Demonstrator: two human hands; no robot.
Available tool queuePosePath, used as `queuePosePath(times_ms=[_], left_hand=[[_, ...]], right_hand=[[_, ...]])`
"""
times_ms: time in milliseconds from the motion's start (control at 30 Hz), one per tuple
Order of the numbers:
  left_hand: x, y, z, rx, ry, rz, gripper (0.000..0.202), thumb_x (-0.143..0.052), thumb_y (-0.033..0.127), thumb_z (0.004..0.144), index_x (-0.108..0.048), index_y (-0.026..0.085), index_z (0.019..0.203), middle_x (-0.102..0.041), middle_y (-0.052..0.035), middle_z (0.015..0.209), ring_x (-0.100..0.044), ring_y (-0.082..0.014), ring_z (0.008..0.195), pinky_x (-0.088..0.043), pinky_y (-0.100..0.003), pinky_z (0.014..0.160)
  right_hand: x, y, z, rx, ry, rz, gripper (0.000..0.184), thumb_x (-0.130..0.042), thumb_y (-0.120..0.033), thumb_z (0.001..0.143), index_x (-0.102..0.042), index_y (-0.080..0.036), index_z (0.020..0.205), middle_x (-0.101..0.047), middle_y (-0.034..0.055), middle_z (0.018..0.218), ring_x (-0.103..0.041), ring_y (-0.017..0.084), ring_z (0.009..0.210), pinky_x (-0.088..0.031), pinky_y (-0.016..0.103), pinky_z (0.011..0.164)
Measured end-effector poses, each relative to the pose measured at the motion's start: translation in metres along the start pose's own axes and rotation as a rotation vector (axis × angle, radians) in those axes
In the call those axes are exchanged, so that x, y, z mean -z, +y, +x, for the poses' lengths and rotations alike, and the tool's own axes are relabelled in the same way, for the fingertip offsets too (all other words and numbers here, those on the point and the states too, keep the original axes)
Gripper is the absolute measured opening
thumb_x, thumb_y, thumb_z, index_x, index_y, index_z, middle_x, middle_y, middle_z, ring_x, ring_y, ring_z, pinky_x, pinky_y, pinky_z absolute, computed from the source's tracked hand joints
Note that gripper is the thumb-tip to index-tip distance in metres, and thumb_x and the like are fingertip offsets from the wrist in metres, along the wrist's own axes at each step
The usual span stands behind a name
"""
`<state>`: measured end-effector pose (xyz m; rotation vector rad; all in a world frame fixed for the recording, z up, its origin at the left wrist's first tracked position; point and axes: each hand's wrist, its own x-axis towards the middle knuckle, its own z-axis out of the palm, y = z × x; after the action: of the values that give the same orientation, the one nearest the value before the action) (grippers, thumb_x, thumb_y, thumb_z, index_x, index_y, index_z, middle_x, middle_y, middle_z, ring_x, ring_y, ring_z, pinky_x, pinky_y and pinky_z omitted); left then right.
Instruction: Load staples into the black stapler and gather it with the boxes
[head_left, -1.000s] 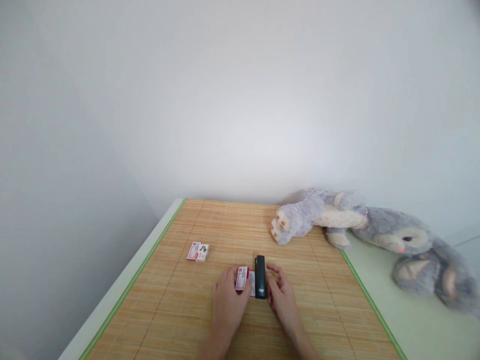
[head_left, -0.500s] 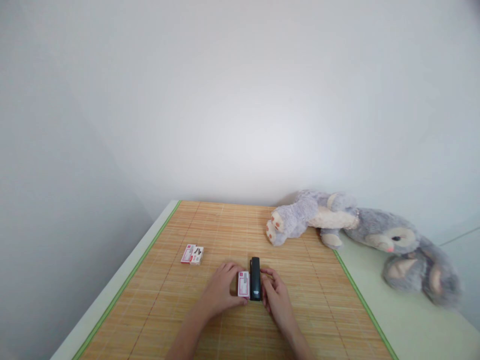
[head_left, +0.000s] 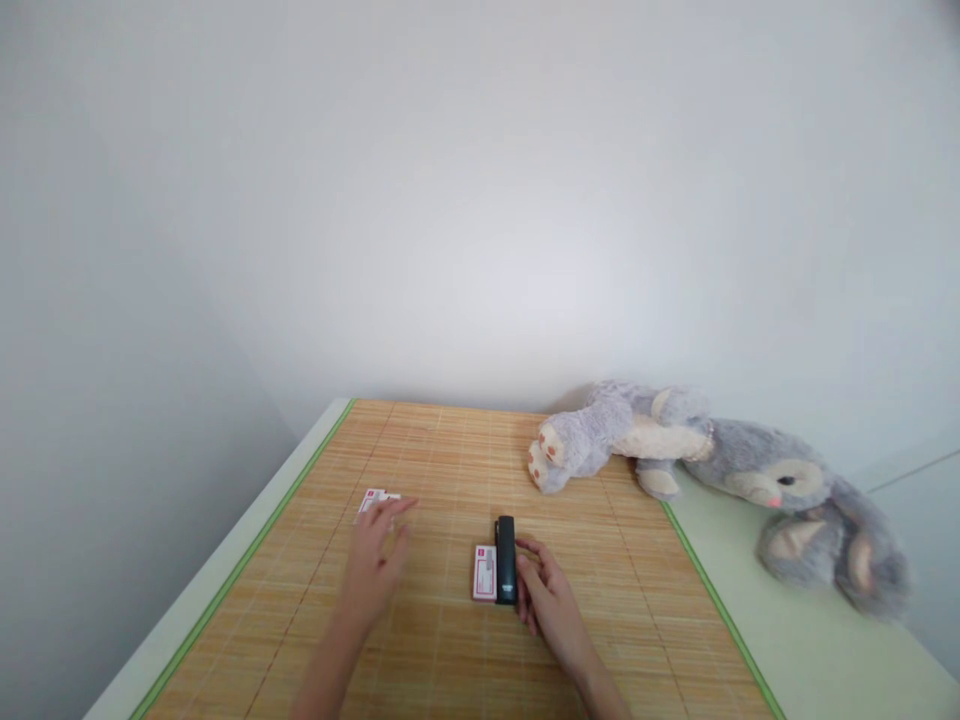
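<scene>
Left hand (head_left: 373, 565), fingers spread, hovers over small red-white cardboard boxes (head_left: 371, 497) left of black plastic stapler (head_left: 505, 572); right hand (head_left: 545, 600), loosely open, touches stapler. Pickup needs pinch.

A box (head_left: 485, 572) lies just left of the stapler (head_left: 506, 558) — second box (head_left: 370, 499) farther left, plush toy (head_left: 720, 462) behind right.

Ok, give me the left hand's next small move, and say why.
Likely lower the left hand onto the small red-and-white boxes and close a grip on them. The hand is open and reaches just over their near edge, holding nothing, while the right hand rests against the black stapler, another box lying beside it.
</scene>
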<state>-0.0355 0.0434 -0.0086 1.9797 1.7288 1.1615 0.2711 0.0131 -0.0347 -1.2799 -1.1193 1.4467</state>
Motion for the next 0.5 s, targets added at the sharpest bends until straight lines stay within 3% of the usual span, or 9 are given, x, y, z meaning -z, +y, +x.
queuePosePath(times_ms=[33,67,200,300,433,500], left_hand=[[0.012,-0.019,0.005,0.027,0.075,0.064,0.047,-0.049,0.028,0.095,-0.056,0.032,0.142,-0.06,-0.006,0.138,-0.053,-0.0271,0.131,-0.037,-0.05,0.116],[0.022,-0.037,0.01,0.038,0.075,0.134,0.052,-0.051,0.025,0.091,-0.054,0.031,0.143,-0.06,-0.0059,0.141,-0.052,-0.0283,0.133,-0.036,-0.051,0.116],[0.039,-0.085,0.026,0.072,-0.156,0.29,0.074,-0.056,0.02,0.08,-0.046,0.033,0.153,-0.049,-0.0023,0.158,-0.044,-0.0311,0.142,-0.029,-0.053,0.12],[0.041,-0.096,0.031,0.072,-0.239,0.291,0.072,-0.061,0.023,0.077,-0.053,0.035,0.147,-0.055,0.0007,0.153,-0.047,-0.0296,0.139,-0.032,-0.048,0.118],[0.063,-0.098,0.027,0.098,-0.21,0.289,0.062,-0.065,0.034,0.079,-0.059,0.028,0.14,-0.064,-0.0041,0.139,-0.055,-0.0298,0.128,-0.04,-0.046,0.112],[0.074,-0.087,0.024,0.118,-0.153,0.262,0.06,-0.065,0.042,0.083,-0.057,0.026,0.14,-0.064,-0.0067,0.138,-0.057,-0.0299,0.124,-0.042,-0.046,0.11]], right_hand=[[0.0,0.001,0.0,0.0,0.003,0.001,0.071,-0.055,-0.074,0.091,-0.049,-0.019,0.137,-0.054,-0.0083,0.057,-0.045,0.01,0.037,-0.03,0.017,0.032],[0.0,0.001,0.001,-0.001,0.006,0.0,0.07,-0.055,-0.073,0.091,-0.049,-0.02,0.137,-0.055,-0.0082,0.058,-0.045,0.01,0.037,-0.03,0.017,0.032],[-0.001,0.0,0.001,-0.005,0.0,-0.025,0.069,-0.054,-0.073,0.091,-0.05,-0.02,0.136,-0.053,-0.0089,0.056,-0.045,0.01,0.036,-0.031,0.017,0.031],[0.0,0.0,0.001,-0.019,-0.008,-0.035,0.073,-0.056,-0.075,0.089,-0.05,-0.019,0.136,-0.052,-0.0093,0.053,-0.045,0.01,0.035,-0.031,0.017,0.031],[-0.002,-0.002,0.001,-0.037,-0.003,-0.016,0.079,-0.059,-0.077,0.086,-0.05,-0.018,0.136,-0.053,-0.0089,0.053,-0.044,0.01,0.035,-0.031,0.017,0.031],[-0.003,-0.006,0.0,-0.049,0.005,-0.001,0.081,-0.061,-0.078,0.083,-0.051,-0.018,0.136,-0.053,-0.0089,0.052,-0.044,0.01,0.034,-0.03,0.017,0.03]])
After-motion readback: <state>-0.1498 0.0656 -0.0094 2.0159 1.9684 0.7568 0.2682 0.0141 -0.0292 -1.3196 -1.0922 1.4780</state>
